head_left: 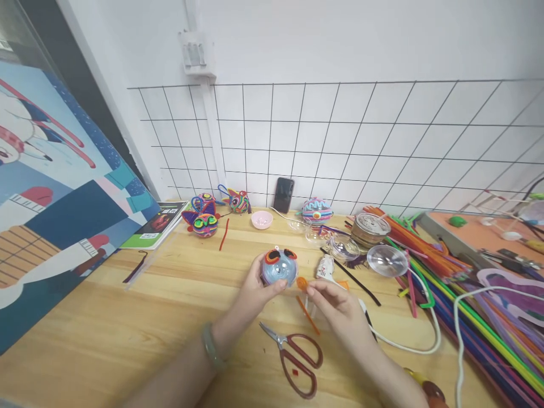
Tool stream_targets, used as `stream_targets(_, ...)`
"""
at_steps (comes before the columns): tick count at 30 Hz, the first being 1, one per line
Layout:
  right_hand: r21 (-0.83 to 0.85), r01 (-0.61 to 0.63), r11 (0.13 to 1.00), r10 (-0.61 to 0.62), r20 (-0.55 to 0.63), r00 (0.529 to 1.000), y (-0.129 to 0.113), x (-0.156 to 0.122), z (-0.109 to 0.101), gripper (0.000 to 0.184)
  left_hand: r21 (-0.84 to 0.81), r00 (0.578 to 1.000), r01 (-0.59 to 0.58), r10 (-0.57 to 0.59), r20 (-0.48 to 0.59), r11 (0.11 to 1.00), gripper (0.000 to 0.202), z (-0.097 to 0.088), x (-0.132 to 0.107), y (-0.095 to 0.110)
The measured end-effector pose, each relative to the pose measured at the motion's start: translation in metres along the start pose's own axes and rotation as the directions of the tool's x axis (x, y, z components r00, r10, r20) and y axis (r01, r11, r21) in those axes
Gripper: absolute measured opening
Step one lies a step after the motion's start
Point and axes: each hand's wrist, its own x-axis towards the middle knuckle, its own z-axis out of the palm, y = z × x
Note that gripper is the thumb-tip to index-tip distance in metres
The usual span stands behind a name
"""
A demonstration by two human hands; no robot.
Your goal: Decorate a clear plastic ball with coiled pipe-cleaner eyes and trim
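Clear ball [278, 271] sits gripped in the left hand [254, 293] while the right hand [336, 301] pinches an orange coil [301, 283].

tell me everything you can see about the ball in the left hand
The ball is a clear, bluish plastic sphere with two orange-and-black pipe-cleaner coils on top and a small white loop between them. The left hand grips it from the left, over the table. The right hand pinches an orange coil by its lower right.
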Motion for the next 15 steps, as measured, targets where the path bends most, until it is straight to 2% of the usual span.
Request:
stream_targets(1,-0.121,0.13,0.984,-0.136,-0.043,0.99,-0.001,-0.001,-0.002,0.013,-0.008,1.0,0.0,0.0,0.01,1.0,0.063,0.001,-0.001,0.0)
stream_targets(2,-0.239,0.258,0.936,-0.278,-0.052,0.959,-0.001,-0.001,-0.003,0.011,-0.016,1.0,0.001,0.0,0.021,1.0,0.062,0.002,-0.002,0.0)
stream_targets(4,-0.428,0.456,0.78,-0.5,0.012,0.866,-0.001,-0.002,-0.007,0.016,-0.037,0.999,0.009,-0.007,0.045,0.999,0.061,0.004,-0.004,-0.001)
stream_targets(5,-0.492,0.515,0.702,-0.563,0.06,0.824,-0.002,-0.003,-0.009,0.019,-0.047,0.998,0.014,-0.011,0.055,0.999,0.061,0.005,-0.004,-0.002)
stream_targets(7,-0.575,0.574,0.583,-0.624,0.134,0.77,-0.003,-0.003,-0.011,0.024,-0.06,0.997,0.024,-0.019,0.077,0.998,0.061,0.007,-0.006,-0.004)
stream_targets(9,-0.62,0.599,0.507,-0.651,0.179,0.737,-0.003,-0.002,-0.013,0.026,-0.069,0.995,0.028,-0.021,0.1,0.997,0.061,0.008,-0.007,-0.005)
stream_targets(12,-0.648,0.625,0.435,-0.678,0.222,0.701,-0.003,-0.003,-0.013,0.026,-0.066,0.992,0.026,-0.018,0.123,0.997,0.06,0.009,-0.008,-0.006)
stream_targets(15,-0.654,0.636,0.409,-0.684,0.242,0.688,0.0,-0.004,-0.014,0.026,-0.05,0.991,0.016,-0.01,0.133,0.999,0.059,0.011,-0.008,-0.006)
